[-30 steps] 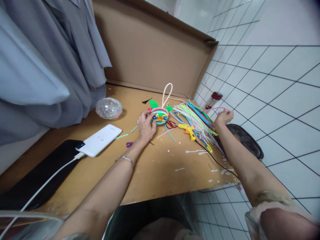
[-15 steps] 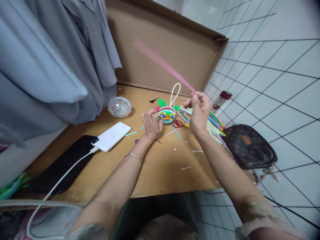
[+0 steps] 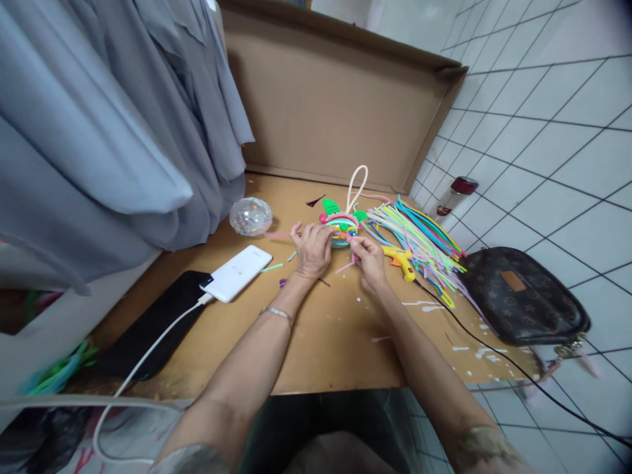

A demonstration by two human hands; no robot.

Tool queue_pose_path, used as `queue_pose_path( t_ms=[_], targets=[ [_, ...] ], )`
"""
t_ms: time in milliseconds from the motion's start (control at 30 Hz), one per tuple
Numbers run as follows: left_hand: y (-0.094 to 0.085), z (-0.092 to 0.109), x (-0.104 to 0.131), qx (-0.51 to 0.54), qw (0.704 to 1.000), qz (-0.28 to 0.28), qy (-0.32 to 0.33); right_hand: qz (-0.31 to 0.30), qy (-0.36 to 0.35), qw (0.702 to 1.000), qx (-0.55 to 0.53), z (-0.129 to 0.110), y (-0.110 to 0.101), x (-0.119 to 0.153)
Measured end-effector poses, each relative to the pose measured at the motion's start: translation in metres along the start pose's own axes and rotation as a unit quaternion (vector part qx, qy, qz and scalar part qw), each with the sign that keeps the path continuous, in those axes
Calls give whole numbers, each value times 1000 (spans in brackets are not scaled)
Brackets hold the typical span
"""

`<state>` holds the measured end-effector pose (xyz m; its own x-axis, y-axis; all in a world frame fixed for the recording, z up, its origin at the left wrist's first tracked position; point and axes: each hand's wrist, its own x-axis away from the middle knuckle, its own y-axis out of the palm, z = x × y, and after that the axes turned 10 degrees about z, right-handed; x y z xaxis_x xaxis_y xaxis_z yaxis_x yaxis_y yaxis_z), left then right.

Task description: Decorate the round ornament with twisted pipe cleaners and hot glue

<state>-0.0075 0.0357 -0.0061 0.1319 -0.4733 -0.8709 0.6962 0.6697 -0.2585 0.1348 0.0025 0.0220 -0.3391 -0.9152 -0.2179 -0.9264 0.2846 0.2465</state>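
Note:
A colourful handmade ornament (image 3: 340, 222) with green leaves, a pink scalloped edge and a cream loop (image 3: 356, 187) on top sits on the table in front of me. My left hand (image 3: 313, 250) rests at its left front with fingers bent over a pink pipe cleaner (image 3: 277, 235), whose free end sticks out to the left. At the ornament's lower right, my right hand (image 3: 369, 262) pinches the pipe cleaner between thumb and fingertips. The fingers partly cover the ornament's front.
Right of my right hand lie a yellow glue gun (image 3: 402, 261) and a bundle of coloured pipe cleaners (image 3: 419, 230). A brown bag (image 3: 526, 296) and a red-capped jar (image 3: 457, 196) are farther right. Left are a clear faceted ball (image 3: 251, 216) and a charging white phone (image 3: 237, 273). Cardboard (image 3: 340, 105) stands behind.
My right hand has come down and left, bringing the raised pink pipe cleaner to the ornament's front. My left hand now lies over it. The view has shifted slightly.

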Motion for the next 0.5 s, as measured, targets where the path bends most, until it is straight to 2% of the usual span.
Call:
queue_pose_path(
  t_ms=[100, 167, 367, 500],
  targets=[
    [0, -4, 0, -1, 1000, -10, -6, -33, 65, 997, -40, 1, 2, -2],
    [1, -6, 1, -1, 1000, -14, -17, -38, 81, 995, -53, 1, 3, -6],
    [3, -10, 5, 32, 999, -19, -15, -33, 71, 995, -67, 1, 12, -14],
    [1, -9, 7, 36, 999, -19, -13, -8, 44, 996, -76, 2, 25, -16]
  ],
)
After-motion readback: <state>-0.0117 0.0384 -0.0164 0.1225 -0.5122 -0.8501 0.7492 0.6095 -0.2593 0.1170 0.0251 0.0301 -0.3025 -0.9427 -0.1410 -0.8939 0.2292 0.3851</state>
